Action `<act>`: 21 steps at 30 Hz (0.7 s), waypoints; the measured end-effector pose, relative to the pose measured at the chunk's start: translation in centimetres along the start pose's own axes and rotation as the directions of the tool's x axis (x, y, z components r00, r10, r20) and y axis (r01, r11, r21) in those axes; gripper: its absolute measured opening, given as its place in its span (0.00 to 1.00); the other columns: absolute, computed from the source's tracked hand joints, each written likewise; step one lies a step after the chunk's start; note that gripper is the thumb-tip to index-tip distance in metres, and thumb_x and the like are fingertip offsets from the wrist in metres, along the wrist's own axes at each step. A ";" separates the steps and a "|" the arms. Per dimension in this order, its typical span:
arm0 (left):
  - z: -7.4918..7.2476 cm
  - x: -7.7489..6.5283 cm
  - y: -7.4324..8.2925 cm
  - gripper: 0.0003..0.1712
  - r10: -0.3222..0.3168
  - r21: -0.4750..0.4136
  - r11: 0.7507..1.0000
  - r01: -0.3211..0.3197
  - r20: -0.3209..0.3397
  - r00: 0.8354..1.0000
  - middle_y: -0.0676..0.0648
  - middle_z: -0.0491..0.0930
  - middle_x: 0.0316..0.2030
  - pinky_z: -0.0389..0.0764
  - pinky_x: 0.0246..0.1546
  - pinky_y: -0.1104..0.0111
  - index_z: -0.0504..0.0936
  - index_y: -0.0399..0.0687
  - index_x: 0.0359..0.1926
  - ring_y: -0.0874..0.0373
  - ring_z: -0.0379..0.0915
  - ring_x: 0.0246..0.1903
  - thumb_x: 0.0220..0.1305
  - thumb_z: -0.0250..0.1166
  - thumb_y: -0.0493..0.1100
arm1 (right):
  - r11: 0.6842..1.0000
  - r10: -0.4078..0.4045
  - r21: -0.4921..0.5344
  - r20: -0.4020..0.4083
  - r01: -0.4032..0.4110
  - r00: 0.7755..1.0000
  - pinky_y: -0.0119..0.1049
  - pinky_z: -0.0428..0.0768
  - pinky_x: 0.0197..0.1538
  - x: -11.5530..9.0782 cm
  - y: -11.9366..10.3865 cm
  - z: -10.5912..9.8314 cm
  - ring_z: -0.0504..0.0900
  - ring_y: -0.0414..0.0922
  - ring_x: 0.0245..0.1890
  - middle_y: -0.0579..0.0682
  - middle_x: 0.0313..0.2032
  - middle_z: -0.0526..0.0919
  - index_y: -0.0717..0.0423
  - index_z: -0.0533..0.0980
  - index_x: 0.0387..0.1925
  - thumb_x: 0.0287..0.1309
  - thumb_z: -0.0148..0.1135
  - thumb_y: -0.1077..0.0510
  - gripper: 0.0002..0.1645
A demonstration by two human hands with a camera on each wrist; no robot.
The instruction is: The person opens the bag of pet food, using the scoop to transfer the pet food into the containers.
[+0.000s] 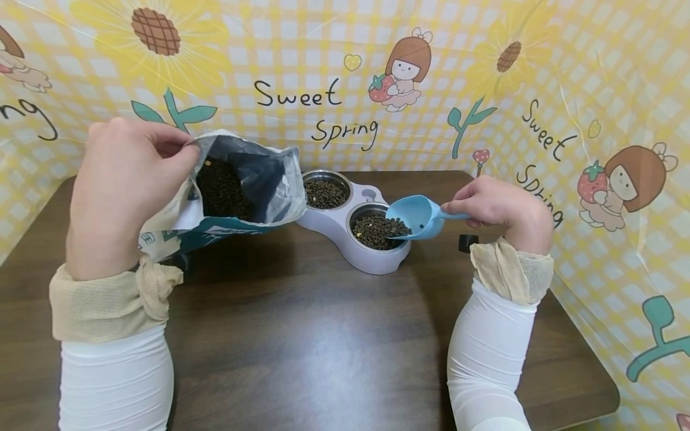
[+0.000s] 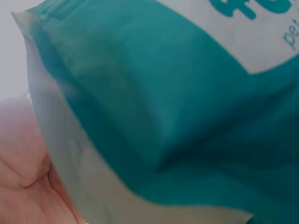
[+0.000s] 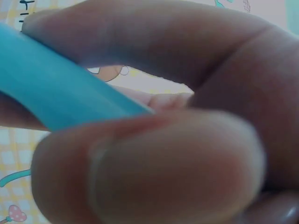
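My left hand [image 1: 126, 173] pinches the top edge of a teal and white pet food bag [image 1: 237, 227], whose mouth gapes and shows dark kibble [image 1: 223, 191] inside. In the left wrist view the bag's teal side [image 2: 154, 107] fills most of the picture. My right hand [image 1: 493, 206] grips the handle of a light blue scoop [image 1: 423, 215], tipped low over the nearer steel bowl [image 1: 353, 212]. Kibble [image 1: 374, 230] lies in that bowl and at the scoop's lip, with a few pieces left in the scoop. Up close, the right wrist view shows fingers around the blue handle [image 3: 70, 88].
Both bowls sit in a pale lilac double stand [image 1: 334, 233]; the farther bowl [image 1: 325, 173] also holds kibble. A small black object [image 1: 467, 242] lies right of the stand on the brown wooden table [image 1: 323, 347]. A yellow checked cloth [image 1: 302, 54] hangs behind and to the sides.
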State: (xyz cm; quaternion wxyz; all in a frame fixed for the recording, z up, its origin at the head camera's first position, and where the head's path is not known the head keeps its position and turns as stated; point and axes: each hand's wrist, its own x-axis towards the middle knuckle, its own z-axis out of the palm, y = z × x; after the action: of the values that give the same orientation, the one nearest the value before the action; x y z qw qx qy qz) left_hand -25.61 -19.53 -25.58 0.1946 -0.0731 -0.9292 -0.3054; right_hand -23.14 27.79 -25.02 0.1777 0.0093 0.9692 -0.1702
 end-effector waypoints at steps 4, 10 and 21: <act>0.0 0.0 -0.1 0.20 -0.010 0.002 1.000 0.010 0.005 1.000 0.30 0.91 0.47 0.61 0.26 0.84 0.93 0.38 0.52 0.39 0.82 0.47 0.75 0.62 0.46 | 1.000 -0.005 -0.030 -0.032 0.004 0.999 0.38 0.67 0.32 -0.4 0.0 0.0 0.71 0.43 0.24 0.44 0.18 0.74 0.53 0.89 0.45 0.74 0.62 0.42 0.21; 0.0 0.0 -0.1 0.20 -0.005 -0.004 1.000 0.005 0.003 1.000 0.29 0.91 0.47 0.61 0.27 0.84 0.93 0.36 0.52 0.37 0.84 0.48 0.75 0.62 0.45 | 0.999 0.003 -0.036 -0.052 -0.004 0.999 0.39 0.67 0.32 -0.8 0.0 -0.1 0.72 0.43 0.25 0.44 0.18 0.75 0.54 0.90 0.51 0.73 0.63 0.41 0.24; 0.1 0.2 -0.2 0.19 -0.005 0.005 1.000 0.005 -0.002 1.000 0.30 0.92 0.46 0.62 0.28 0.83 0.93 0.37 0.51 0.48 0.82 0.41 0.74 0.63 0.46 | 1.000 0.010 -0.025 -0.105 -0.013 0.994 0.40 0.68 0.36 -1.2 0.7 -0.3 0.73 0.45 0.28 0.45 0.20 0.77 0.51 0.89 0.40 0.75 0.61 0.40 0.22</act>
State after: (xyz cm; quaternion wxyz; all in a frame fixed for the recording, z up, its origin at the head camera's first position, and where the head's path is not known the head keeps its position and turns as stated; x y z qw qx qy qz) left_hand -25.88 -19.62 -25.64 0.1951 -0.0699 -0.9300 -0.3035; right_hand -22.07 28.61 -24.52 0.1278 0.0216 0.9792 -0.1562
